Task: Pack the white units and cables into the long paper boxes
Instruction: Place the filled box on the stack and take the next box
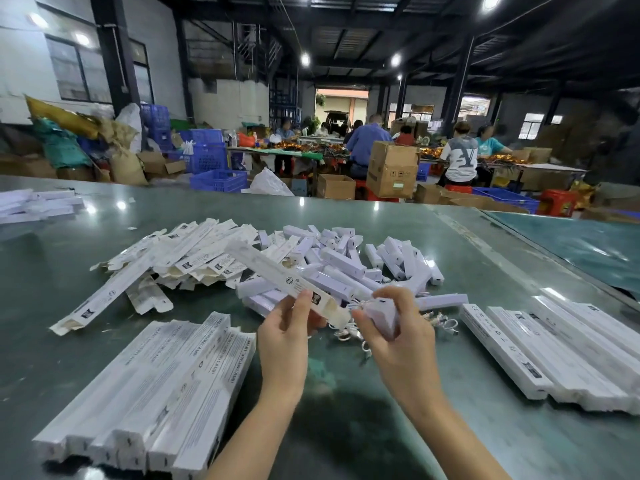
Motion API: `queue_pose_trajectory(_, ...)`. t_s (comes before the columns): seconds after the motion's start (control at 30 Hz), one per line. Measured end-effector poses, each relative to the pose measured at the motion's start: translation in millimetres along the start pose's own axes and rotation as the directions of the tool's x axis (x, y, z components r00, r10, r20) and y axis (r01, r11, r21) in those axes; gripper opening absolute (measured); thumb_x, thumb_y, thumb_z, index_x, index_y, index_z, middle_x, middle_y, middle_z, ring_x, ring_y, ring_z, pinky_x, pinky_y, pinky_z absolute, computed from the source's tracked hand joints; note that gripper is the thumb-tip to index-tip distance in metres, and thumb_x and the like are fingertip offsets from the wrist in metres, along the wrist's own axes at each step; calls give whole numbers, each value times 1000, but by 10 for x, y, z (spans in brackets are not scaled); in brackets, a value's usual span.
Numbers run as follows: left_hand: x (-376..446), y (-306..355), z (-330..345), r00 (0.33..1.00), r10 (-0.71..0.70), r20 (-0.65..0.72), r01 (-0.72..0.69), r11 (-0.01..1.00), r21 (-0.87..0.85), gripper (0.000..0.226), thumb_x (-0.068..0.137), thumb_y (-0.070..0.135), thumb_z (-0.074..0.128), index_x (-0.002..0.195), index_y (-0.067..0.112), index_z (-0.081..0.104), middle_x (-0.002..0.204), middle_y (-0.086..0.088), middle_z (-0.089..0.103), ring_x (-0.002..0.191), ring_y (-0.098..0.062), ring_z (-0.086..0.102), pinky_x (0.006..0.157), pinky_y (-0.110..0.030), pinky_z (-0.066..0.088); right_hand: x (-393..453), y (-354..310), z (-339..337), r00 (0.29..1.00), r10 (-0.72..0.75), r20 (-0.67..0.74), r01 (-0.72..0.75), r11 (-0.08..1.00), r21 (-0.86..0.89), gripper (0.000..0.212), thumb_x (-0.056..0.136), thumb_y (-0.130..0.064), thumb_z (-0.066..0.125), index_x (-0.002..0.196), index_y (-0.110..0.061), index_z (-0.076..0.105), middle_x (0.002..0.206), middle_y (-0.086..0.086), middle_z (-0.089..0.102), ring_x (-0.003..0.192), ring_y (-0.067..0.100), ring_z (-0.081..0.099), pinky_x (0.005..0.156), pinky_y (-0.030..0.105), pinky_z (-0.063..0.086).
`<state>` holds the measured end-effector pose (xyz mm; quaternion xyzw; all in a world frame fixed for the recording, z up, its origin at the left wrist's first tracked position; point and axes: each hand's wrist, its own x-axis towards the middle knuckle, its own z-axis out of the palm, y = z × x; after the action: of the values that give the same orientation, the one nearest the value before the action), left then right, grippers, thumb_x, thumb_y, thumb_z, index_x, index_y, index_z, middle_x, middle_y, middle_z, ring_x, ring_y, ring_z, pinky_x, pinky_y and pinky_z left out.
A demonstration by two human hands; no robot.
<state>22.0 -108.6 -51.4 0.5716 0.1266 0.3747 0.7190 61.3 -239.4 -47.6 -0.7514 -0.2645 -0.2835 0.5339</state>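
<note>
My left hand (pixel 287 327) grips a long white paper box (pixel 277 275) near its open near end, with the box slanting up and away to the left. My right hand (pixel 394 320) holds a white unit (pixel 381 315) with a coiled white cable (pixel 349 332) just off the box's open end. Behind them lies a heap of loose white units (pixel 349 265). More cables (pixel 440 322) lie on the table beside my right hand.
A pile of flat, unfilled paper boxes (pixel 180 261) lies at the centre left. Rows of long boxes lie at the near left (pixel 156 393) and at the right (pixel 561 344) on the green table (pixel 346 427). People work at tables far behind.
</note>
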Motion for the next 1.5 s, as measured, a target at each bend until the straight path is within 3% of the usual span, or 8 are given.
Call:
queue_pose_trajectory(0.27, -14, 10, 23, 992, -48, 114, 46, 999, 14, 19, 94, 25, 62, 81, 17, 73, 68, 7, 71, 60, 4, 60, 57, -6, 44, 44, 12, -56, 995, 58, 77, -55, 998, -42, 32, 73, -30, 83, 94, -32, 59, 74, -29, 56, 69, -1, 52, 65, 25, 42)
queue_pose_trajectory(0.43, -3, 2, 14, 981, -123, 149, 126, 992, -10, 22, 94, 28, 61, 89, 13, 75, 83, -5, 76, 79, -15, 68, 77, -27, 54, 41, -65, -51, 988, -30, 151, 36, 998, -41, 42, 64, -38, 86, 98, -24, 64, 78, -33, 56, 73, -8, 52, 68, 10, 36)
queue_pose_trajectory(0.6, -37, -11, 18, 974, -117, 195, 117, 993, 13, 20, 95, 27, 61, 84, 17, 75, 82, -12, 69, 79, -22, 62, 82, -38, 53, 4, -92, -26, 977, -31, 212, 51, 994, -92, 44, 68, -43, 82, 103, -25, 64, 93, -29, 56, 88, 0, 53, 77, 14, 39)
queue_pose_trajectory(0.8, -30, 0, 18, 965, -131, 226, 136, 991, -6, 21, 95, 22, 60, 85, 12, 76, 82, -12, 74, 76, -19, 65, 70, -23, 53, 49, -43, -71, 985, 98, 145, -109, 991, 74, 30, 68, -30, 85, 88, -32, 63, 74, -24, 60, 69, 7, 53, 72, 39, 50)
queue_pose_trajectory(1.13, -45, -39, 49, 942, -102, 319, 112, 994, -15, 20, 94, 28, 59, 87, 14, 71, 71, -4, 69, 71, -18, 63, 64, -20, 52, 49, -22, -99, 979, 115, 171, -116, 993, -6, 47, 57, -39, 89, 92, -41, 58, 82, -21, 64, 82, 7, 61, 78, 36, 50)
queue_pose_trajectory(1.27, -90, -57, 69, 930, -91, 355, 100, 995, -6, 34, 84, 37, 59, 100, 9, 69, 84, -10, 74, 75, -18, 69, 72, -21, 55, 53, -26, -123, 971, 150, 187, -120, 980, -159, 63, 52, -51, 88, 105, -39, 56, 87, -24, 61, 78, -2, 51, 67, 17, 38)
queue_pose_trajectory(1.37, -93, -80, 78, 933, -96, 346, 104, 995, -4, 30, 86, 35, 59, 97, 9, 67, 84, -5, 75, 79, -20, 70, 78, -27, 56, 67, -26, -141, 962, 171, 214, -128, 971, -200, 69, 53, -50, 88, 112, -33, 55, 102, -21, 60, 89, -2, 51, 73, 18, 40)
queue_pose_trajectory(1.5, -28, -99, 68, 963, -153, 222, 171, 983, -64, 24, 94, 25, 59, 102, 2, 63, 89, -16, 74, 82, -24, 69, 75, -27, 56, 111, -54, -174, 922, 267, 281, -299, 951, 77, 27, 82, -41, 72, 103, -31, 58, 80, -20, 59, 72, -1, 53, 72, 20, 43)
